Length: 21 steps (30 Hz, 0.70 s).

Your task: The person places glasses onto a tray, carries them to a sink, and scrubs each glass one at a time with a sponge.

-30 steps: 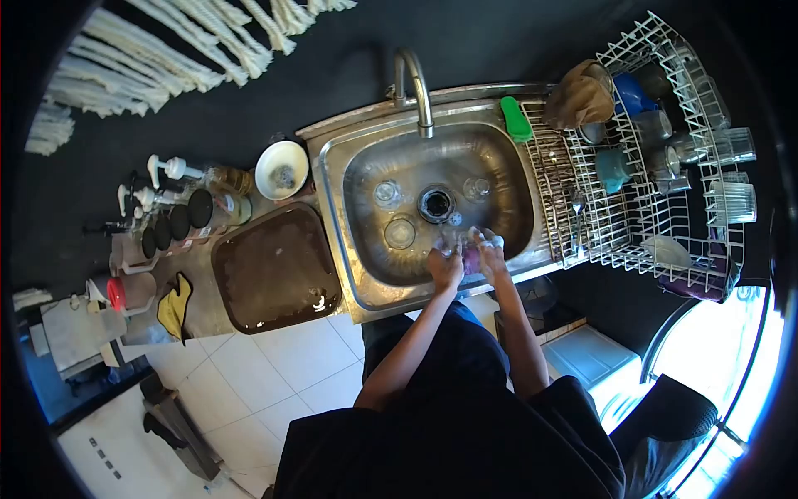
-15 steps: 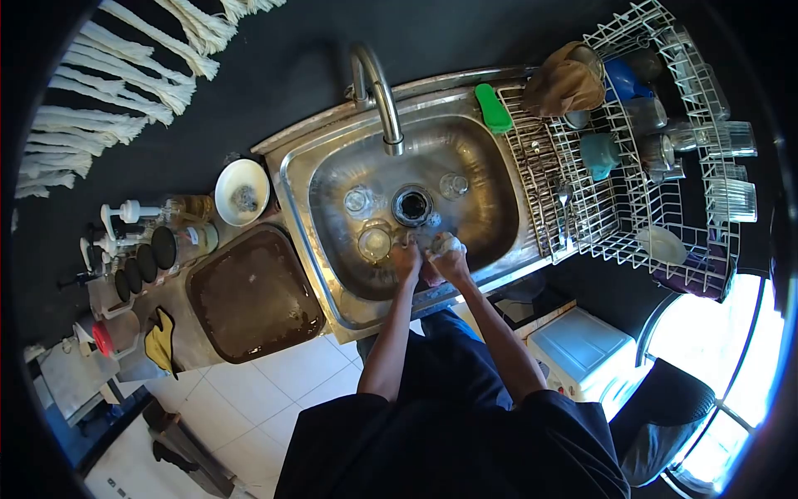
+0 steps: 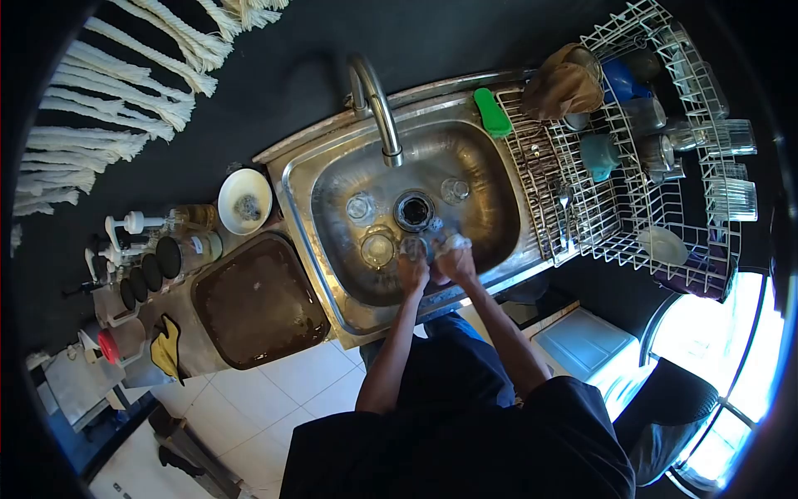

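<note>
Low in the steel sink [image 3: 490, 241], my left hand [image 3: 413, 268] and my right hand [image 3: 457, 264] work close together. My left fingers curl round a greyish, perhaps glass item that is too small and blurred to name. White suds cover the fingers of my right hand, which are closed, and what they hold is hidden. Left of my hands stands a clear glass [image 3: 378, 248], with a second glass [image 3: 360, 208] behind it. Another small glass [image 3: 455, 190] is right of the open drain [image 3: 413, 211].
The faucet [image 3: 382, 116] arches over the sink's back. A green sponge [image 3: 493, 113] lies at the back right corner, beside a wire dish rack [image 3: 598, 218] with glasses and cups. Left are a brown tray [image 3: 258, 299], a white bowl [image 3: 245, 202], pump bottles [image 3: 133, 223] and a yellow-black cloth [image 3: 166, 349].
My hands have shifted slightly within the sink, and my right hand has turned so that more suds show on its fingers. The whole view has tilted a little.
</note>
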### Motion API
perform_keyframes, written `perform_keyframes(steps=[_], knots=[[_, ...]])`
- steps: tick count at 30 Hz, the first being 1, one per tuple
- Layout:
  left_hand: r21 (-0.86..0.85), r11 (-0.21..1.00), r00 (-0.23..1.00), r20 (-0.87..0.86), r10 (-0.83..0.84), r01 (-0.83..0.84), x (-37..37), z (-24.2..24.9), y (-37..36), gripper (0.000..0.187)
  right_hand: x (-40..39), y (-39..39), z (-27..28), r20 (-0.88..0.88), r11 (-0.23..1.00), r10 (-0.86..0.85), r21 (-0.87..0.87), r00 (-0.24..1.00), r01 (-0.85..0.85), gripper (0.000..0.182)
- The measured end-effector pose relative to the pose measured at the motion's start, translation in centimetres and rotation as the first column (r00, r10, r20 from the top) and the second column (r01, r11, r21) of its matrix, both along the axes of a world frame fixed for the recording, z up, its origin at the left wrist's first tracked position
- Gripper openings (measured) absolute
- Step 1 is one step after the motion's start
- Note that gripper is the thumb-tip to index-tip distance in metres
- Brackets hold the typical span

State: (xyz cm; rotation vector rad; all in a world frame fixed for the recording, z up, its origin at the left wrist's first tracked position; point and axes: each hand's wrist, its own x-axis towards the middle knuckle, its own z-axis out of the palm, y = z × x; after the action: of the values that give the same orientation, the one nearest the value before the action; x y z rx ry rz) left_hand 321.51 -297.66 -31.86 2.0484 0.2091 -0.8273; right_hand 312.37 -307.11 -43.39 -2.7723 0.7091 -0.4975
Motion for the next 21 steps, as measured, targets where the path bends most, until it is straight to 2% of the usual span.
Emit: perform_keyframes(steps=[1, 2, 3, 4, 5, 6, 7, 8, 10, 11, 12, 14, 15, 16, 17, 18, 19, 20, 21], knots=[[0.000, 1.000, 1.000, 0.005, 0.002, -0.002, 0.1, 0.2, 0.2, 0.042, 2.8, -1.7, 6.2, -0.241, 0.958, -0.208, 0.147, 0.948, 0.247, 0.055], [-0.064, 0.996, 0.996, -0.064, -0.064, 0.060, 0.1, 0.3, 0.4, 0.044, 4.2, -3.7, 10.1, -0.046, 0.917, -0.266, 0.295, 0.963, 0.268, 0.058], [-0.132, 0.984, 0.983, -0.126, -0.135, 0.118, 0.0, 0.5, 0.7, 0.047, 5.5, -5.5, 12.4, -0.104, 0.901, -0.280, 0.315, 0.954, 0.299, 0.058], [-0.135, 0.983, 0.984, -0.117, -0.137, 0.121, -0.2, 0.5, 0.9, 0.047, 7.0, -7.1, 14.0, -0.159, 0.884, -0.293, 0.331, 0.943, 0.330, 0.057], [-0.059, 0.976, 0.969, 0.147, -0.199, 0.209, -0.8, 0.3, 1.1, 0.048, 8.5, -8.4, 15.2, -0.148, 0.885, -0.296, 0.330, 0.944, 0.329, 0.057], [0.040, 0.961, 0.880, 0.394, -0.266, 0.273, -1.6, 0.1, 1.4, 0.050, 9.8, -9.4, 16.1, -0.334, 0.877, -0.242, 0.326, 0.911, 0.353, 0.054], [0.152, 0.940, 0.723, 0.605, -0.333, 0.306, -1.7, 1.4, 1.2, 0.052, 10.8, -10.3, 16.2, -0.507, 0.870, -0.178, 0.319, 0.843, 0.376, 0.051], [0.018, 0.955, 0.863, 0.425, -0.274, 0.295, -2.2, 3.0, 1.1, 0.050, 11.7, -11.1, 14.9, -0.501, 0.868, -0.180, 0.324, 0.847, 0.377, 0.051], [-0.005, 0.936, 0.829, 0.466, -0.310, 0.353, -2.6, 5.6, 1.0, 0.049, 12.6, -12.2, 11.8, -0.749, 0.925, -0.032, 0.229, 0.662, 0.303, 0.051], [-0.034, 0.913, 0.795, 0.505, -0.336, 0.407, -2.3, 6.4, 0.7, 0.047, 12.8, -12.6, 11.3, -0.742, 0.922, -0.035, 0.234, 0.669, 0.308, 0.051], [0.023, 0.905, 0.691, 0.638, -0.341, 0.425, -2.1, 6.8, 0.2, 0.043, 12.6, -12.7, 11.4, -0.719, 0.893, -0.039, 0.287, 0.694, 0.347, 0.051], [-0.044, 0.891, 0.716, 0.613, -0.333, 0.453, -0.5, 6.5, -1.1, 0.044, 11.2, -12.8, 11.7, -0.702, 0.861, -0.050, 0.330, 0.710, 0.387, 0.051], [-0.116, 0.874, 0.739, 0.593, -0.320, 0.472, 0.8, 6.1, -2.3, 0.045, 10.2, -13.1, 11.4, -0.630, 0.858, -0.060, 0.364, 0.774, 0.363, 0.051], [-0.218, 0.859, 0.812, 0.492, -0.314, 0.464, 2.2, 5.5, -3.6, 0.043, 9.4, -13.4, 11.1, -0.553, 0.855, -0.070, 0.396, 0.830, 0.335, 0.051], [-0.223, 0.857, 0.813, 0.490, -0.314, 0.465, 3.0, 3.3, -4.9, 0.043, 8.5, -13.6, 11.2, -0.556, 0.856, -0.073, 0.391, 0.828, 0.339, 0.051], [-0.223, 0.864, 0.835, 0.448, -0.320, 0.451, 3.8, 0.2, -6.3, 0.040, 7.9, -14.0, 11.6, -0.485, 0.801, -0.036, 0.509, 0.874, 0.315, 0.053], [-0.223, 0.872, 0.855, 0.404, -0.323, 0.435, 4.4, -0.7, -7.5, 0.038, 7.2, -14.3, 11.9, -0.406, 0.736, -0.007, 0.617, 0.914, 0.279, 0.054], [-0.233, 0.871, 0.856, 0.409, -0.317, 0.433, 4.8, -1.5, -8.4, 0.038, 6.4, -14.0, 12.3, -0.300, 0.736, 0.010, 0.647, 0.954, 0.196, 0.063], [-0.216, 0.874, 0.898, 0.178, -0.402, 0.434, 5.8, -1.2, -9.4, 0.035, 5.6, -14.0, 13.0, -0.233, 0.715, 0.061, 0.689, 0.971, 0.120, 0.063]])
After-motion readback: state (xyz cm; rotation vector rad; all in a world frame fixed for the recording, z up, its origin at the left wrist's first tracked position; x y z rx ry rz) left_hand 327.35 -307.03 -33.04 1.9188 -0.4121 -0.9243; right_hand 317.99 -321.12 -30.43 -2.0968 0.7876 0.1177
